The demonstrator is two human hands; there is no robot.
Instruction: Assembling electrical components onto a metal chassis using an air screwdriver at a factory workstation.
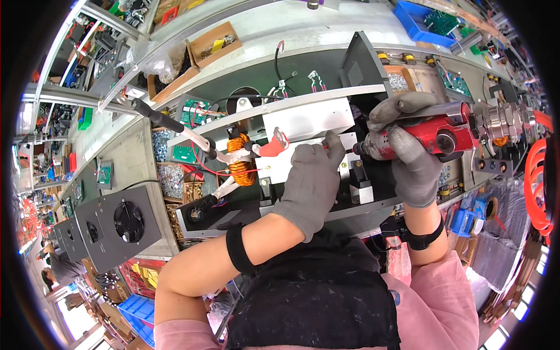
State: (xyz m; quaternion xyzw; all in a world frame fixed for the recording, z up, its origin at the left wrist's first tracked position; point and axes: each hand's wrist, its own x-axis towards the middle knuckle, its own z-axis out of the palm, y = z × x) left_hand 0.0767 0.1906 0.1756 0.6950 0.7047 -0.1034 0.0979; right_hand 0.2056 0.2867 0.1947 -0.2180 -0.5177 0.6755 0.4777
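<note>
My right hand [415, 172], in a grey glove, is wrapped round a red air screwdriver [461, 131] lying sideways, its nose pointing left. My gloved left hand [309, 181] is closed, thumb and forefinger pinched together at the driver's bit. Whatever sits between those fingertips is hidden. Both hands are over an open dark metal chassis [373, 208]. Inside it are a silver box-shaped cover [306, 119], an orange wire-wound coil [239, 157] and a red-sleeved cable end [274, 146] left of my left hand. Black posts with metal feet stand on either side of that hand.
A coiled orange air hose [534, 186] hangs at the right. Left of the chassis lie dark panels with fans [128, 221] and bins of loose screws [170, 179]. Cardboard boxes [216, 44] and a blue tray [417, 26] stand at the back. A black cable [157, 115] crosses the chassis's left side.
</note>
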